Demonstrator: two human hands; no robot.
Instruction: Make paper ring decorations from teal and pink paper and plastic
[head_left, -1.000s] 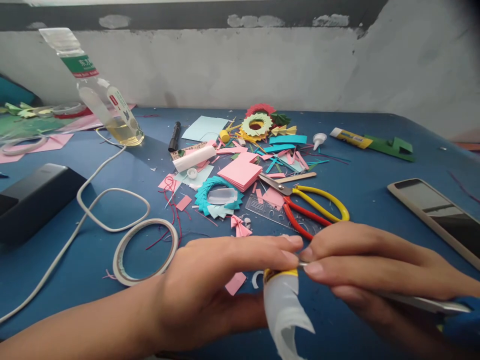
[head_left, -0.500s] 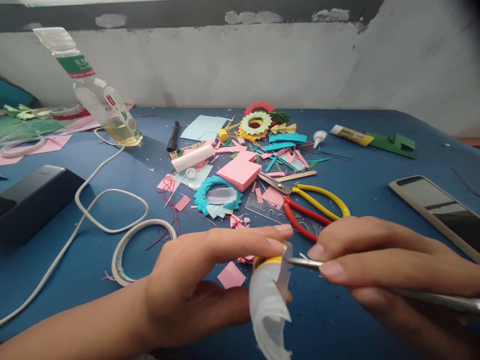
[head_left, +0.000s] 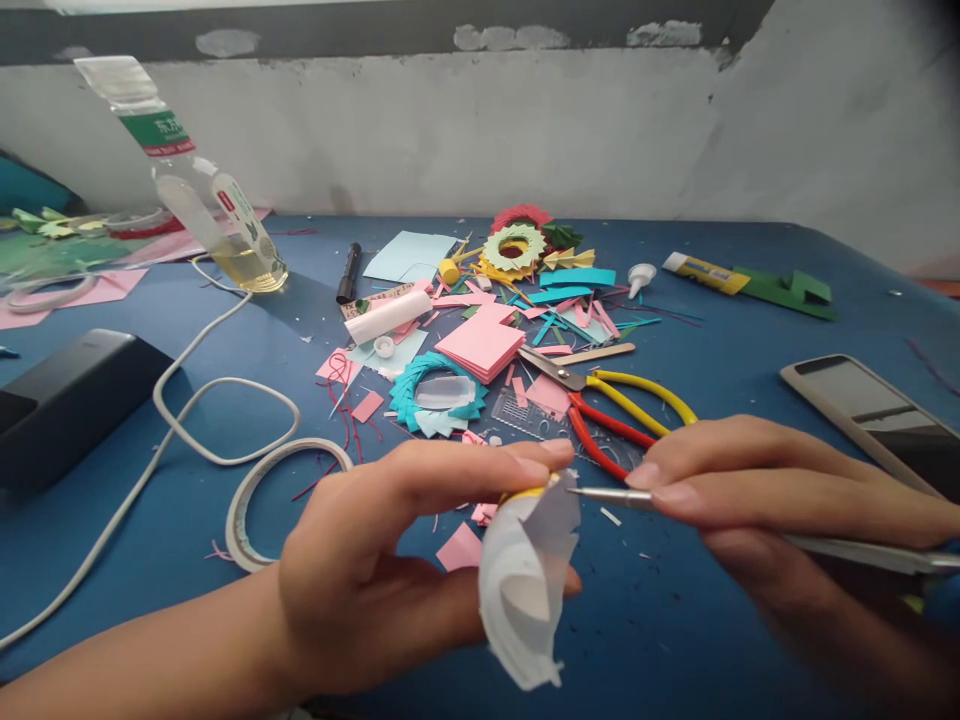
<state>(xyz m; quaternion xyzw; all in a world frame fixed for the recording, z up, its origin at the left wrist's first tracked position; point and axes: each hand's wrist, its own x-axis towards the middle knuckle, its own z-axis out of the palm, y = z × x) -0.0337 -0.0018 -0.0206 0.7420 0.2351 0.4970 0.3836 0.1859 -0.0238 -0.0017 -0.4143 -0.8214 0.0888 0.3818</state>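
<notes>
Between the fingers and thumb of my left hand is a translucent white plastic piece, curved and hollow, with a ragged edge and a yellow patch near its top. My right hand pinches a slim metal pen-shaped tool. The tool's thin pointed tip is at the upper right edge of the plastic. Whether the tip is a blade cannot be made out. Just behind the hands lie scissors with red and yellow handles. A pink paper square shows partly behind the plastic.
A tilted bottle appears at the left, near a white cable, a black box and a tape roll. Folded paper rings, a blue one among them, and pink sheets lie mid-table. A phone rests right.
The plastic piece has turned in my left hand, and its opening now faces more towards me. Both hands are slightly higher. More of the tool's tip shows.
</notes>
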